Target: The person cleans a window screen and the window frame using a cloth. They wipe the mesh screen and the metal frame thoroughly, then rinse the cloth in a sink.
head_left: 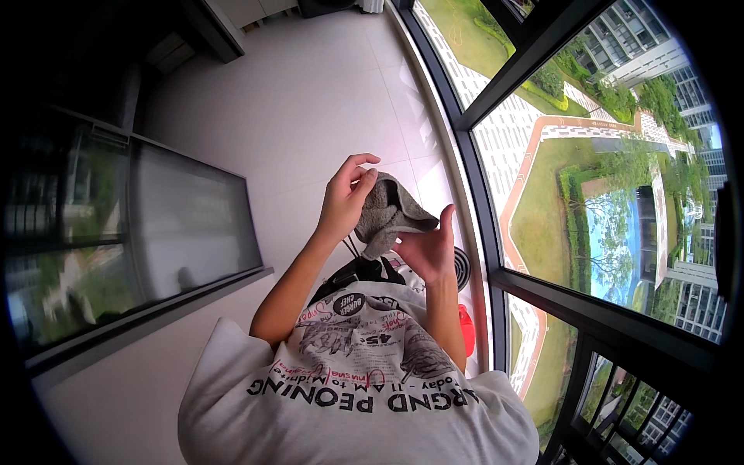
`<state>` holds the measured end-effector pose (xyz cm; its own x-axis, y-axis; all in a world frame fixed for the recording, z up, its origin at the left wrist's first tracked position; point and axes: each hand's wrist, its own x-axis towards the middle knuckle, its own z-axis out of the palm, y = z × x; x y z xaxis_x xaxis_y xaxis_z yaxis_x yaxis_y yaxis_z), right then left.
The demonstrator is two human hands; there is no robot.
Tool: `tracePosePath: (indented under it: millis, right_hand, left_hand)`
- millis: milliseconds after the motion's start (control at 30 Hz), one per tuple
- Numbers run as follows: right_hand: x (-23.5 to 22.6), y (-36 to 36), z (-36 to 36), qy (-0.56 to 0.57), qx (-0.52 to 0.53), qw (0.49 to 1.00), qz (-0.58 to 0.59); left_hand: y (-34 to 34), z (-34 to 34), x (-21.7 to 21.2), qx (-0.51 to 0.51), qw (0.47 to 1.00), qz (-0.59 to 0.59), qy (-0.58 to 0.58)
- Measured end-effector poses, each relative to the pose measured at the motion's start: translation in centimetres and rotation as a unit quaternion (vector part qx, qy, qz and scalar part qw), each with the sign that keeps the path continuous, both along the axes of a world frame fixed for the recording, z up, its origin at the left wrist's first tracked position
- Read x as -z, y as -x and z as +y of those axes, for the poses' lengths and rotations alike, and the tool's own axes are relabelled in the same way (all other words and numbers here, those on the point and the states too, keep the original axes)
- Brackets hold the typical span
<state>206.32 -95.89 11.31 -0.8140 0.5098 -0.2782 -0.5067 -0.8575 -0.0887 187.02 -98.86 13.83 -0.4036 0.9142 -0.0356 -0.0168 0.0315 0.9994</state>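
A grey, fuzzy cloth (385,218) hangs in folds in front of my chest. My left hand (346,195) pinches its upper left edge between thumb and fingers. At the cloth's lower right, my right hand (431,253) has its thumb stretched out, away from the fabric. The fingers of that hand are partly hidden behind the cloth, which lies against them. Below the cloth, dark straps or cords (353,246) and a black item (364,271) show just beyond my shirt.
Tall windows with dark frames (484,225) run along my right side. A glass panel with a dark frame (194,209) stands on the left. Pale floor tiles (310,101) stretch ahead. Near my right arm are a black ringed object (463,267) and a red object (466,329).
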Motion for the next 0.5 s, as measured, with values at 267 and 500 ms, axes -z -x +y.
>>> tracePosePath:
  millis: [267,500]
  right_hand:
    - [-1.0,14.9,18.6,-0.304,-0.088,0.896,-0.311]
    - [-4.3,29.1,29.1,-0.504,-0.086,0.798,-0.320]
  left_hand:
    - [16.3,11.9,-4.7,-0.096,0.984,0.151,-0.014]
    - [32.4,13.9,-2.0,-0.201,0.974,-0.108,-0.002]
